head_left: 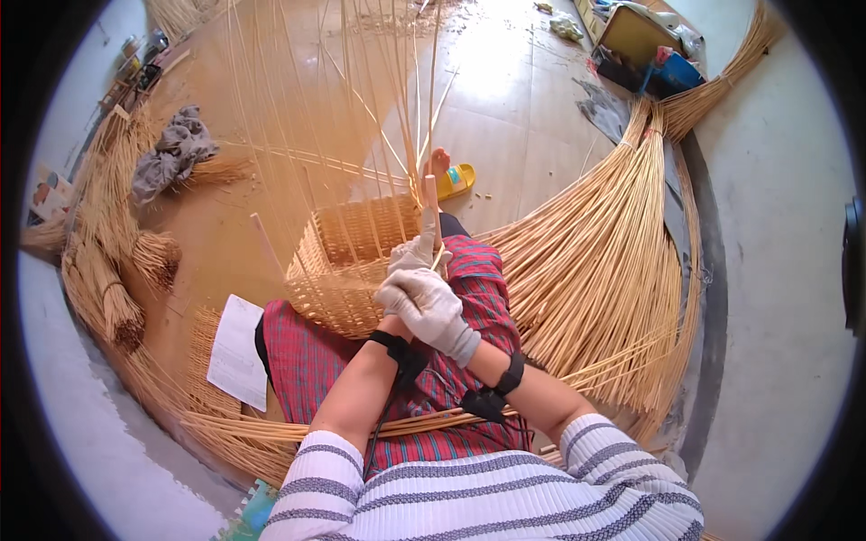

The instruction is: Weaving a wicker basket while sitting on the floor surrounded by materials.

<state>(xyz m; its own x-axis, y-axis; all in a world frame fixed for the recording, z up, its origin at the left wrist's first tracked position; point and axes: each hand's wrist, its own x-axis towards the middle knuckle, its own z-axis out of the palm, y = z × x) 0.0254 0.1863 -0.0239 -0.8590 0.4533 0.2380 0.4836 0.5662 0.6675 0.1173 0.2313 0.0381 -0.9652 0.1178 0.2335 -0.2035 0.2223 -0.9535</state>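
Observation:
A half-woven wicker basket (347,302) rests tilted on my lap, its long upright stakes (347,99) rising from the rim. My left hand (413,254), in a pale work glove, is at the basket's right corner, fingers bent around the wicker there; a thin wicker strand (439,259) shows beside it. My right hand (424,305), also gloved, crosses in front of the left wrist with its fingers curled closed. What the right fingers hold, if anything, is hidden. A thicker wooden stick (430,197) stands at the same corner.
A large fanned bundle of willow rods (595,288) lies to my right. More tied bundles (113,298) and a grey cloth (173,153) are on the left. A white sheet (238,352) lies beside my knee. Loose rods (433,422) cross my lap. A yellow slipper (456,180) is ahead.

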